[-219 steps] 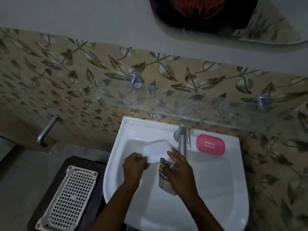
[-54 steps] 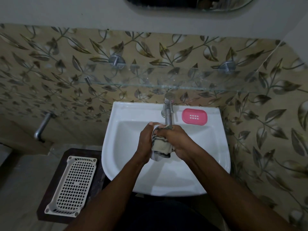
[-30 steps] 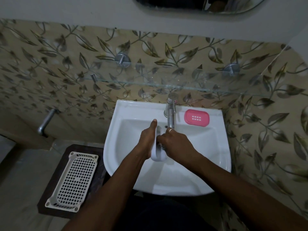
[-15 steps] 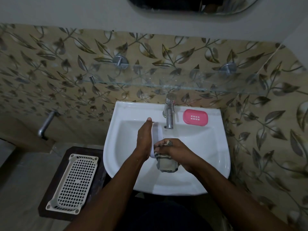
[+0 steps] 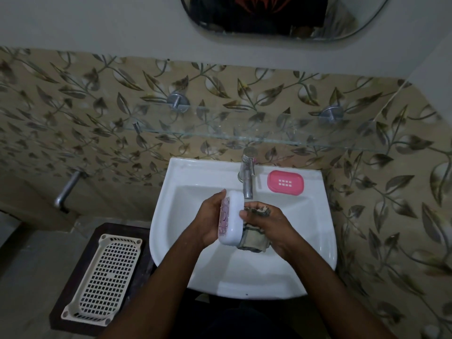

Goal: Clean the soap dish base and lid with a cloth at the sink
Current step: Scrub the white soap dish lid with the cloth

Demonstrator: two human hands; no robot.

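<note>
A perforated cream tray (image 5: 104, 277) lies on a dark stool (image 5: 80, 255) at lower left, beside the white sink (image 5: 318, 253). Over the basin, the left hand (image 5: 209, 221) grips the white lid (image 5: 233, 217) on edge, its patterned face turned toward the palm and its plain side toward the right hand (image 5: 266, 223). The right hand is closed around a bunched striped cloth (image 5: 253, 241) and presses it against the lid's plain side — part of the cloth hangs below the fingers, part pokes out above the knuckles. Just behind the hands stands the metal tap (image 5: 247, 177), its spout above the lid's top end. To the tap's right, on the sink's back ledge, sits the pink base (image 5: 285, 183), hollow side up with drain holes showing — well apart from the lid. Above runs a glass shelf (image 5: 244, 135) against leaf-patterned tiles (image 5: 73, 106), then a mirror (image 5: 281, 18).
</note>
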